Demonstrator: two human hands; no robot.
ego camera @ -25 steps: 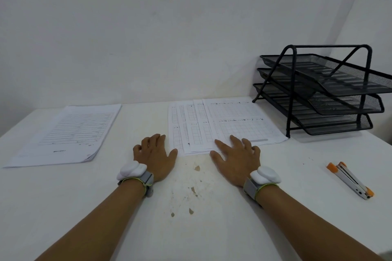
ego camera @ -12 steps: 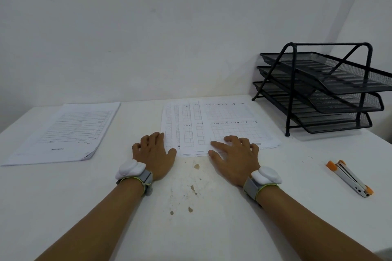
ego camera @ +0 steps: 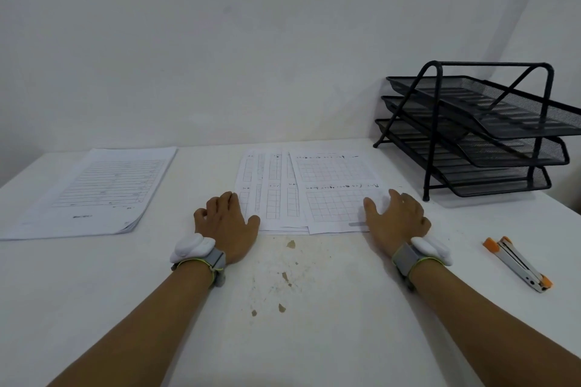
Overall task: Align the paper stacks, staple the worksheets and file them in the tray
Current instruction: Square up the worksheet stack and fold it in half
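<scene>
Running off the right edge: the upper shelves of the black mesh tray [ego camera: 490, 122]. Lying too blurred to read: print on the fanned worksheets [ego camera: 314, 188] and on the lined stack [ego camera: 94, 192] at far left. Hiding the worksheets' near corners: the left hand [ego camera: 224, 223] and right hand [ego camera: 397, 218]. Curling out of sight: left fingertips. Leaving at the bottom edge: both forearms.

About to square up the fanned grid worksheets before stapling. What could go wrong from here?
1. The fanned worksheets could slip further apart, since the left hand and right hand press only the near corners.
2. The stapler lies away on the right; reaching for it frees the stack.
</scene>
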